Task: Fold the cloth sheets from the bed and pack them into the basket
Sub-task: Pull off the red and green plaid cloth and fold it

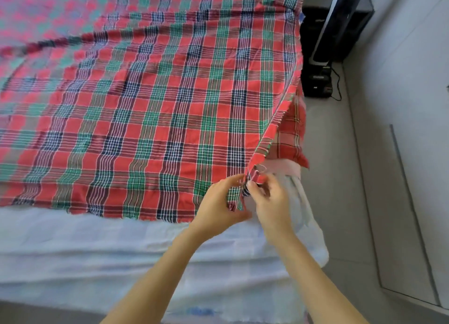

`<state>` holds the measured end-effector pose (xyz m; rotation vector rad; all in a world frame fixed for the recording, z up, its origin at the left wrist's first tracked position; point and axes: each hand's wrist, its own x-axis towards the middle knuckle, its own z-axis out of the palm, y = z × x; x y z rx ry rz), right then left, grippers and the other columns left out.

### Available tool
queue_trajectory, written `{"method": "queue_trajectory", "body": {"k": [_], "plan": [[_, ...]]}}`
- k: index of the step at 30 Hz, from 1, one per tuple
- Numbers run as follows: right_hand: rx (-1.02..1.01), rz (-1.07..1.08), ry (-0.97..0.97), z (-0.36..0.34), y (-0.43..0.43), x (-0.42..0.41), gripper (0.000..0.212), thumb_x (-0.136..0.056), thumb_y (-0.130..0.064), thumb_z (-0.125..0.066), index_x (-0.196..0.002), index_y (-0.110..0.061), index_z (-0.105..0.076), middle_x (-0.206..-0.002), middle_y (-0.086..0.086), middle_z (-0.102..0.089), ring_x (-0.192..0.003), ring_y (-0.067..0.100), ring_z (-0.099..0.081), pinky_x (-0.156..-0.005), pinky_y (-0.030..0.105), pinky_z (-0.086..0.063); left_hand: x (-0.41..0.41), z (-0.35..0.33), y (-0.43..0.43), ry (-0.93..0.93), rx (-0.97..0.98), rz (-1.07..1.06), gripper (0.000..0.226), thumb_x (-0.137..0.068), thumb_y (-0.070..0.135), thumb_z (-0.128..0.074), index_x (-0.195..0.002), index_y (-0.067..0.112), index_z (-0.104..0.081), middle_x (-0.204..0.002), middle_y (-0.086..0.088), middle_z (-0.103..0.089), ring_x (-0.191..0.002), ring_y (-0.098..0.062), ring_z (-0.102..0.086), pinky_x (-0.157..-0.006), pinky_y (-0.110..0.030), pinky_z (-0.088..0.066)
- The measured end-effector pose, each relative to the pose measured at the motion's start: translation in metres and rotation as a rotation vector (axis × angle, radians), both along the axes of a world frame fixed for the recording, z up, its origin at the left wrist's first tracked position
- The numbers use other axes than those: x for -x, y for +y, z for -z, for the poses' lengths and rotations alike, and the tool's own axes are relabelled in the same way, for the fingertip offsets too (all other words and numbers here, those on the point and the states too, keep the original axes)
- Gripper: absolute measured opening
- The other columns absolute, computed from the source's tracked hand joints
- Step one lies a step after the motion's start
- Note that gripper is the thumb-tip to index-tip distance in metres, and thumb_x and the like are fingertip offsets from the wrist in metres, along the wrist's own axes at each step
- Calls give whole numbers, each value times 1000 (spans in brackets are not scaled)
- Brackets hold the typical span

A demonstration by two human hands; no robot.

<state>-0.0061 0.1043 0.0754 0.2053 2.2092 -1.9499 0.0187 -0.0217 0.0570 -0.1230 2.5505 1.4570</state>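
While the red, green and navy plaid cloth sheet (pixel 150 109) lies spread across most of the bed, reaching its far right edge, a white bedsheet (pixel 85 246) shows bare along the near side. At the cloth's near right corner the left hand (pixel 218 202) pinches the frayed hem, and just beside it the right hand (pixel 269 199) grips the same corner. Farther right, a black speaker (pixel 332 39) stands on the grey floor (pixel 364 177).
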Motion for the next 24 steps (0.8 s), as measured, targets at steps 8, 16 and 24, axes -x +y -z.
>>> {"method": "queue_trajectory", "body": {"k": [8,16,24], "plan": [[169,-252,-11,-100,-163,-51,20,-86,-2,-63,-81,-20,-69,-75,-5,-69,-74,7,-63,-70,20,-49,-53,-91,-138,308,19,-421,40,-75,-2,-69,-97,30,-58,-87,14,-65,-79,-7,-64,-70,-28,-54],[231,-45,-452,-129,-320,-60,94,-55,-58,-82,-129,-6,-53,-128,5,-58,-116,29,-56,-100,44,-45,-132,-153,-317,348,299,-218,25,-77,-6,-66,-99,5,-70,-95,-3,-67,-80,-16,-59,-70,-17,-45],[-113,146,-284,-150,-449,-56,18,-77,1,-72,-93,2,-63,-91,6,-55,-87,20,-56,-71,31,-44,-182,-165,-441,331,157,-433,15,-77,-8,-63,-81,5,-69,-72,-1,-66,-60,-10,-54,-55,-16,-42]]}}
